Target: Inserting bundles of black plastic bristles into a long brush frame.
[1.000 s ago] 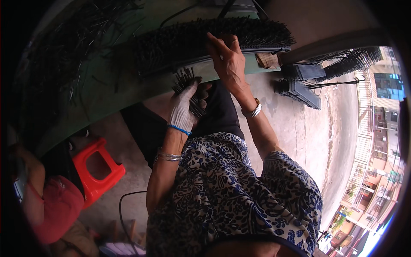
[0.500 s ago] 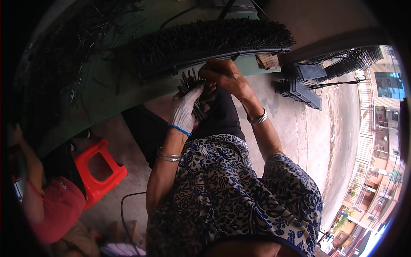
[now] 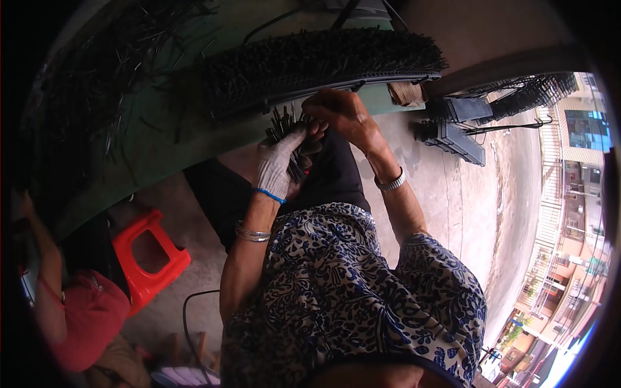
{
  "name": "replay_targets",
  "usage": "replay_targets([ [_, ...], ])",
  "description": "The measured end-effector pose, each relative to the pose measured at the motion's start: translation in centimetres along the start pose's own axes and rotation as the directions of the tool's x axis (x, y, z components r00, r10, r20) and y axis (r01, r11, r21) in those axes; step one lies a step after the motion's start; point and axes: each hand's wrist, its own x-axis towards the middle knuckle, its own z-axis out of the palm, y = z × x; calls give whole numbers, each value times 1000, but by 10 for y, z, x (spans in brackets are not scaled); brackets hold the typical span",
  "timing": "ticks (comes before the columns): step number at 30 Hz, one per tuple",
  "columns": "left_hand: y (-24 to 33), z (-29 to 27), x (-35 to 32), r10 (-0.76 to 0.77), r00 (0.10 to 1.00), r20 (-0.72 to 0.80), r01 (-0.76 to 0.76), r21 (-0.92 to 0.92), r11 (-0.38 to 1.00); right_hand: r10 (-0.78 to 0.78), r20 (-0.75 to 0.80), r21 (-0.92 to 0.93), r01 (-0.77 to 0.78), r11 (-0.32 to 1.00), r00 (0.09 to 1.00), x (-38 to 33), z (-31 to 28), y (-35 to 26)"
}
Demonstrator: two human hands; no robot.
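Note:
My left hand [image 3: 277, 158], in a pale knitted glove with bare fingertips showing, is closed round a bundle of thin dark sticks [image 3: 283, 121]. Their ends poke out above and below the fist. My right hand [image 3: 344, 115] is bare and sits just right of the bundle, fingers curled and pinched close to the left fingertips. Whatever it pinches is hidden or too small to make out. Just beyond both hands lies a long black rack [image 3: 304, 96], densely filled with short dark pieces standing up like bristles [image 3: 323, 57].
Loose dark sticks [image 3: 123, 81] lie heaped on the green table [image 3: 155, 165] at the left. A brown stack [image 3: 406, 94] sits by the rack's right end. Grey racks [image 3: 460, 141] stand farther right. A red stool [image 3: 155, 255] and a person in red [image 3: 87, 310] are at left.
My left hand has shifted slightly left with the bundle, and its fingertips show more. My right hand stays almost in the same spot, still curled.

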Motion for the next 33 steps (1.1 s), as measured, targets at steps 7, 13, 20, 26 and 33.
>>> replay_targets([
  [7, 4, -7, 8, 21, 1000, 12, -22, 131, 991, -50, 15, -48, 50, 998, 999, 2, -1, 4],
  [13, 3, -26, 17, -43, 997, -61, 56, 233, 971, -30, -20, -50, 29, 998, 999, 1, -2, 4],
  [20, -1, -44, 22, -167, 979, -117, 172, 29, 985, -439, -353, -499, 230, 836, 826, 11, -5, -12],
  [26, -2, -18, 14, -214, 973, -88, 203, -117, 972, -751, -259, -807, 292, 514, 608, 37, -9, 0],
  [33, -5, -25, 13, -275, 957, -97, 257, -162, 953, -719, -222, -834, 253, 490, 659, 43, -12, 3],
])
